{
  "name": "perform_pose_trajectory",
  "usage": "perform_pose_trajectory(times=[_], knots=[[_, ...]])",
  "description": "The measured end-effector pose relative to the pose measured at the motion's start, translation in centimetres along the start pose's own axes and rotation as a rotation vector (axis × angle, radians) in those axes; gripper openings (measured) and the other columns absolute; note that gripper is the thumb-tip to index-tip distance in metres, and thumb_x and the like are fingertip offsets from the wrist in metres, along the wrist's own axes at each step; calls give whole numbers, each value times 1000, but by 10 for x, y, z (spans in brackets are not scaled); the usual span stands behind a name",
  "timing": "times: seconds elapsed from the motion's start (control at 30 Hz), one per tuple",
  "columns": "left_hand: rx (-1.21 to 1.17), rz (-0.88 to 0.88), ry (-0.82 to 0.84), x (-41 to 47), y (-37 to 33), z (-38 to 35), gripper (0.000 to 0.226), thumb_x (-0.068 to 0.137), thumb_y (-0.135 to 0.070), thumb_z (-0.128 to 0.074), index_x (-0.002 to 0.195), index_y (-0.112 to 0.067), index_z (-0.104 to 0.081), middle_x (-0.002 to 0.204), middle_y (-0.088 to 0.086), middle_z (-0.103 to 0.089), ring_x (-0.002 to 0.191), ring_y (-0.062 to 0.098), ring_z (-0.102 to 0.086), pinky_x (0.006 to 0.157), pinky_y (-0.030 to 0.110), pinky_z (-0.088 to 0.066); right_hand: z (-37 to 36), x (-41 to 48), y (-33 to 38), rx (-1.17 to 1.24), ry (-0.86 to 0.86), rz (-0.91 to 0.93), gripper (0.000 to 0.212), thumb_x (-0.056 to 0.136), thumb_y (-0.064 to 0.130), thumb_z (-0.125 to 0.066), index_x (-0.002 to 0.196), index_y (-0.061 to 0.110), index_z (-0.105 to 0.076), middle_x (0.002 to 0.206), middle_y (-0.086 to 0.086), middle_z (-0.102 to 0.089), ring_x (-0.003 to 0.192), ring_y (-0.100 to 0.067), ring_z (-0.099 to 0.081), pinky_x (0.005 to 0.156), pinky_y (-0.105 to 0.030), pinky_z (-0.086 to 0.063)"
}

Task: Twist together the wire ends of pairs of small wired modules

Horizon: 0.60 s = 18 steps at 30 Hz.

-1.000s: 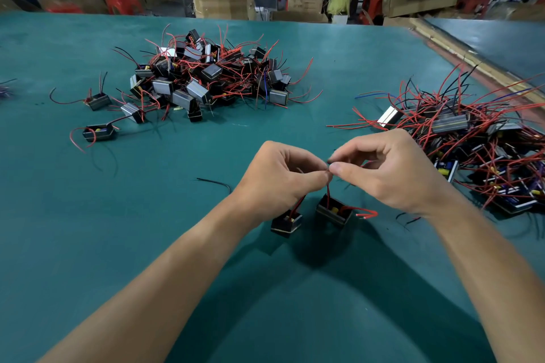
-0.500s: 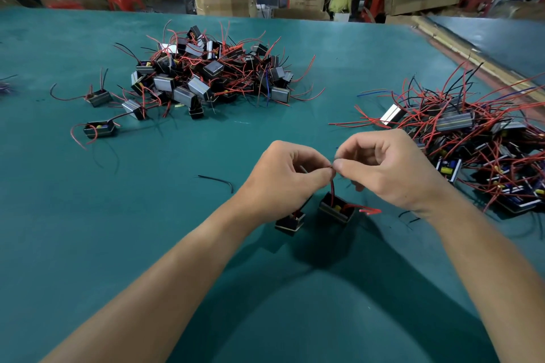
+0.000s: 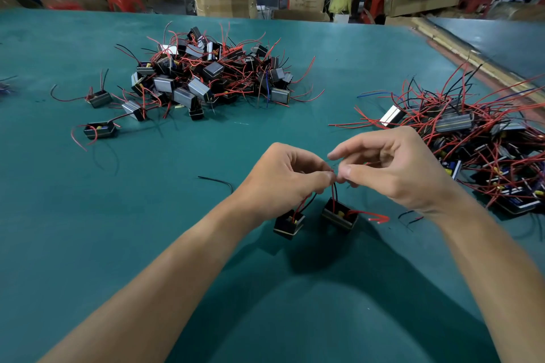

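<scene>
Head view: near the centre, both hands meet above the green counter [image 3: 147,230]. The left hand [image 3: 290,178] is curled, with thumb and forefinger pinching the wire ends [image 3: 333,170] of two small wired modules. The right hand [image 3: 392,169] comes in from 3 o'clock. Its thumb lies against the same wire ends, its forefinger is lifted a little above them and its other fingers are curled under. Whether it actually grips the wires cannot be told. The left module [image 3: 288,222] hangs tilted at 6 o'clock of the left hand on red and black leads. The right module [image 3: 339,216] hangs just beside it, at its 3 o'clock, with a spare red lead [image 3: 371,215] trailing out toward 3 o'clock. Whether either module touches the counter is unclear. A loose black wire [image 3: 216,181] lies at 9 o'clock of the hands. A heap of small modules [image 3: 212,76] with red leads sits at 11 o'clock. Two stray modules lie at 9 o'clock of that heap, one farther [image 3: 100,98] and one nearer [image 3: 100,130]. A second tangled pile [image 3: 472,150], with longer units and many red and black wires, fills the 3 o'clock side near the right hand. Cardboard boxes [image 3: 225,3] stand beyond the counter at 12 o'clock.
</scene>
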<state>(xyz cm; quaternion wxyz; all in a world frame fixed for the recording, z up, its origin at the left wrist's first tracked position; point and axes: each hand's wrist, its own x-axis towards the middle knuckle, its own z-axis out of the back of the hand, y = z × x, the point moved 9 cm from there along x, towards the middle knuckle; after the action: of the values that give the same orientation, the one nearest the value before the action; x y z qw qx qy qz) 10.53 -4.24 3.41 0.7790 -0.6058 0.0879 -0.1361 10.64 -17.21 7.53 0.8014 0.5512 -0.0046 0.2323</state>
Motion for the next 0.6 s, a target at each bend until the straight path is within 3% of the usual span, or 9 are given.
perform_pose_trajectory(times=[0.27,0.43,0.6], knots=[[13,-50,42,-2,-5,-1,16,88,-16,-71,74,-20,-76,64,10,-50,61,23,-38,58,37,-32,-2,1,-5,4,57,-8,10,74,12,-79,82,18,-75,70,-3,-75,60,-10,-65,63,-20,-54],[8,-62,32,-4,-6,-4,9,88,-14,-71,81,-12,-76,66,12,-52,62,23,-35,58,39,-29,-1,2,-3,-70,10,28,8,77,20,-72,70,17,-73,65,-3,-71,58,-10,-61,59,-27,-52],[13,-50,9,-4,-6,-2,15,88,-13,-71,73,-13,-74,63,13,-51,60,22,-38,57,36,-32,-3,0,-3,-41,85,11,7,74,14,-70,80,15,-74,70,-3,-72,64,-9,-63,61,-25,-50]])
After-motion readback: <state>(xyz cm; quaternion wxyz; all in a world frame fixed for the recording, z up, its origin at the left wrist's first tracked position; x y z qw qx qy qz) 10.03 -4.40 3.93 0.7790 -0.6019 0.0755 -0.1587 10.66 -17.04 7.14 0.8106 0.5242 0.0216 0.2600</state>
